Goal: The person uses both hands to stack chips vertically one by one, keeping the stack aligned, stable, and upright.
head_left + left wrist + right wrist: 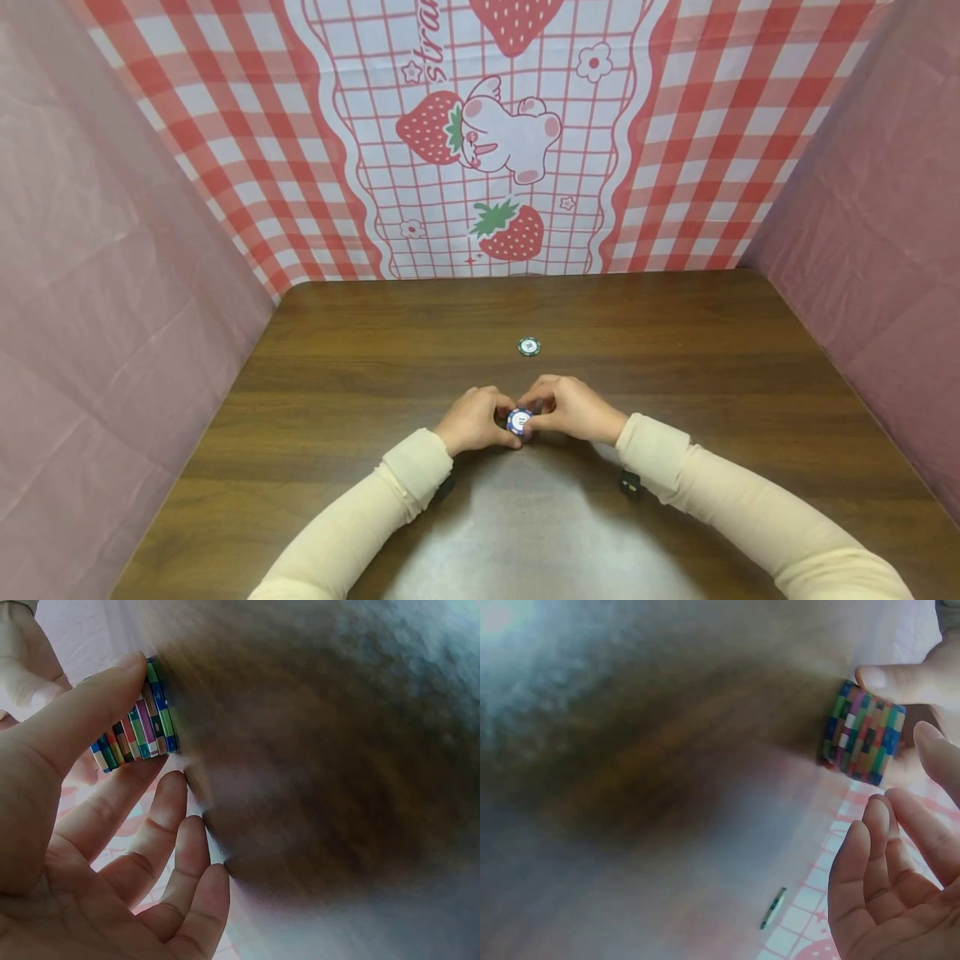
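A stack of several poker chips, with a blue and white one on top, stands on the table between both hands. My left hand pinches the stack between thumb and index finger. In the left wrist view the chips' multicoloured edges show, and the other fingers rest near the tabletop. My right hand is close by on the other side, its thumb over the top chip. In the right wrist view its fingers are slightly bent and look apart from the stack.
A single green and white poker chip lies flat on the brown wooden table beyond the hands. Behind the table hangs a red-checked strawberry cloth. Pink curtains flank both sides.
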`<state>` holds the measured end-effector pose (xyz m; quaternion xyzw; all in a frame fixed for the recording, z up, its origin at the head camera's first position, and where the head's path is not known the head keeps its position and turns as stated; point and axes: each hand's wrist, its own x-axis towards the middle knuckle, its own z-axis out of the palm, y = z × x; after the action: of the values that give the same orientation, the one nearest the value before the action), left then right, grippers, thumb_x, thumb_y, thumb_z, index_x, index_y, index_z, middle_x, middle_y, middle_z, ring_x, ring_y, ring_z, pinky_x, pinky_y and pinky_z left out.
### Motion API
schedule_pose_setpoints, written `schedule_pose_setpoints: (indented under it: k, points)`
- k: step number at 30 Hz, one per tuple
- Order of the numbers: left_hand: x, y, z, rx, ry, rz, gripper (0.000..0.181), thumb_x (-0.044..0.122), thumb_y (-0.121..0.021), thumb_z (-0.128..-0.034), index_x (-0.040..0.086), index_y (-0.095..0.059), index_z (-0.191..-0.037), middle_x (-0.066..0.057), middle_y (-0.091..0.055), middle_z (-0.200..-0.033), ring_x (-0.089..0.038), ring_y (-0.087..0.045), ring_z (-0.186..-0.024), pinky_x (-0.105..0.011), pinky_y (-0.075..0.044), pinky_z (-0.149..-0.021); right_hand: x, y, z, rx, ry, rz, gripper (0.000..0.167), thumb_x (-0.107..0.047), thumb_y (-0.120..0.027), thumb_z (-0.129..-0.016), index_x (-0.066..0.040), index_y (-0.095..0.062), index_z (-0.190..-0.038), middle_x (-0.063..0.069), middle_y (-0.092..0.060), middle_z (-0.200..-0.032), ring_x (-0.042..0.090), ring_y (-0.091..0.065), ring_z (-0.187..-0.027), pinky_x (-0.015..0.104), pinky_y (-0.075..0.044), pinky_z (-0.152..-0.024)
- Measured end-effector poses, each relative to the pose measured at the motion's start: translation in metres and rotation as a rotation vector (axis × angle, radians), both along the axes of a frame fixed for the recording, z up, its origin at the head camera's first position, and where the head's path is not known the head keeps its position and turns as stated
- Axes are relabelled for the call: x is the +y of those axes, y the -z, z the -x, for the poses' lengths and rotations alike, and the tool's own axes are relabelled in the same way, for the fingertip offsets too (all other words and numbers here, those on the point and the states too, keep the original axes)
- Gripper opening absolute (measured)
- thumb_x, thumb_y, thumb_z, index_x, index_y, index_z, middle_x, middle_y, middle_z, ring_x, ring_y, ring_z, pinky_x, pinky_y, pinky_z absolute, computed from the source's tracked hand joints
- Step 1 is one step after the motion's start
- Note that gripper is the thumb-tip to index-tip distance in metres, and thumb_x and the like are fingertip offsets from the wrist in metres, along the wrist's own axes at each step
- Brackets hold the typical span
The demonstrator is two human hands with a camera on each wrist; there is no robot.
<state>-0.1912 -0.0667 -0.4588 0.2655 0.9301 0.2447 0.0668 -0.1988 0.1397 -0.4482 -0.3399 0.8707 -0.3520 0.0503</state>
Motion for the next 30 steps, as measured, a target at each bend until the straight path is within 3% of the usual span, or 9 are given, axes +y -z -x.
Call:
schedule_pose_setpoints:
  k: [11,17,30]
  points:
    - [0.0,-0.001,0.001,-0.003,0.0,0.0,0.037,0.033,-0.09,-0.0646,0.016,-0.076,-0.095,0.004,-0.066,-0.085,-0.007,-0.055,-0.077,-0.023,-0.042,-0.071,0.003,-0.012,0.012,-0.018,0.099,0.075,0.037,-0.024,-0.079,-0.082,-0.003,-0.072,-0.111,0.012,-0.07,-0.1,0.007,-0.056,-0.074,0.022,-0.048,-0.064]
    - [0.0,0.0,0.002,-0.014,-0.004,-0.004,0.038,0.033,-0.09,-0.0646,0.015,-0.076,-0.095,0.004,-0.066,-0.084,-0.007,-0.056,-0.078,-0.023,-0.043,-0.071,0.003,-0.015,0.024,-0.034,0.164,0.102,0.043,-0.026,-0.078,-0.083,-0.005,-0.069,-0.119,0.014,-0.069,-0.103,0.01,-0.058,-0.076,0.024,-0.048,-0.066]
    - [0.0,0.001,0.001,-0.013,-0.006,-0.009,0.038,0.033,-0.09,-0.0648,0.017,-0.076,-0.096,0.005,-0.066,-0.086,-0.008,-0.055,-0.079,-0.023,-0.042,-0.074,0.005,-0.007,0.06,-0.064,0.301,0.153,0.05,-0.025,-0.078,-0.083,-0.003,-0.064,-0.126,0.01,-0.07,-0.095,0.023,-0.062,-0.078,0.028,-0.049,-0.068]
